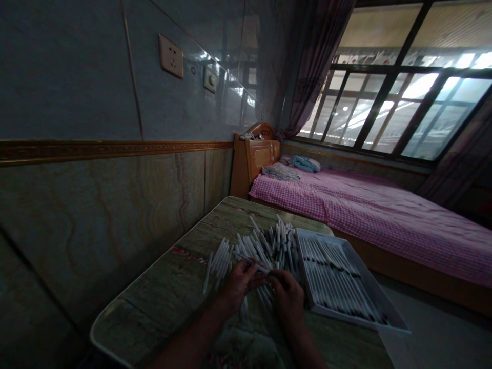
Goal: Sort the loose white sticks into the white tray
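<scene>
Between my two hands is a slim white pen point(251, 262), tilted with its far end up to the left. My left hand point(242, 281) has its fingers closed round the middle of it. At its right end, my right hand point(285, 289) pinches it; the fingertips partly hide that end. Just beyond my hands lies a heap of white pens point(265, 243), some with dark parts. A smaller group of white sticks point(220, 259) is spread left of my left hand. Right of my right hand, a shallow white tray point(374, 271) holds rows of pens with dark ends.
The green marble-patterned table point(154, 302) has rounded corners and stands along the tiled wall point(96, 205). Behind it is a bed point(346, 200) with a pink checked sheet and wooden headboard point(255, 156). The tray's right side reaches past the table edge, over the floor point(426, 318).
</scene>
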A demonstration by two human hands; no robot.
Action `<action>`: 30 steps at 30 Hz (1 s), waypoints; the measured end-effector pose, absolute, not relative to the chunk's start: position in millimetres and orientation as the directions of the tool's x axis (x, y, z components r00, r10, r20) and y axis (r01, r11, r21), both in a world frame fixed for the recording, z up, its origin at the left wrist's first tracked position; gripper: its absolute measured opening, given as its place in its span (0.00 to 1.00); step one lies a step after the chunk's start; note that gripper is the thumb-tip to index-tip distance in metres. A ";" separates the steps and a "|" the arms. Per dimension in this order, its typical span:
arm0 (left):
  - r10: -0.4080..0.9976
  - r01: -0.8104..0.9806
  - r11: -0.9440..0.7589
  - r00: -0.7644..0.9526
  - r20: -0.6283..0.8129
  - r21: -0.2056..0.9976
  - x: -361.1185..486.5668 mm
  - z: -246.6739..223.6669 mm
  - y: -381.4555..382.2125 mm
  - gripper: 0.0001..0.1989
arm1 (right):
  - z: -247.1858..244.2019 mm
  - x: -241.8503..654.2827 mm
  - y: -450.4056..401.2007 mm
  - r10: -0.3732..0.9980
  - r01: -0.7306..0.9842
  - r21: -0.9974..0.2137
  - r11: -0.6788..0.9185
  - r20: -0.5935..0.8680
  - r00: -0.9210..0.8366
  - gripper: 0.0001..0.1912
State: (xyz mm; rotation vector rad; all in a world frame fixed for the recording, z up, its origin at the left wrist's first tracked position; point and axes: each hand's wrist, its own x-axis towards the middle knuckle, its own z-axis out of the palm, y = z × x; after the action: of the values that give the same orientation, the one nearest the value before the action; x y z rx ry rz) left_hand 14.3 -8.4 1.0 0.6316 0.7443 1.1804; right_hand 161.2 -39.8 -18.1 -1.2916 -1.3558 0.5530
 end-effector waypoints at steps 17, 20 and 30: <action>0.990 -0.516 0.142 0.090 -0.112 0.845 17.2 -3.6 -14.3 0.25 | -15.3 154.8 -42.5 0.865 0.554 -0.775 0.304 0.468 0.180 0.10; 0.990 -0.505 0.142 0.086 -0.114 0.851 17.6 -0.7 -16.1 0.25 | -14.9 152.4 -42.8 0.841 0.589 -0.734 0.339 0.517 0.160 0.11; 0.986 -0.470 0.145 0.143 -0.087 0.871 22.7 -1.4 -22.0 0.24 | -58.9 169.8 -36.2 0.450 0.920 -0.015 0.392 0.875 -0.178 0.17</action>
State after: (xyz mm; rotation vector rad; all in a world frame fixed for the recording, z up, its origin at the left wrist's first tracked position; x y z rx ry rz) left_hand 22.7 -22.0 -1.4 0.8089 0.8129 1.2349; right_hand 169.8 -36.2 -58.9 -1.1940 -1.7900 -0.6866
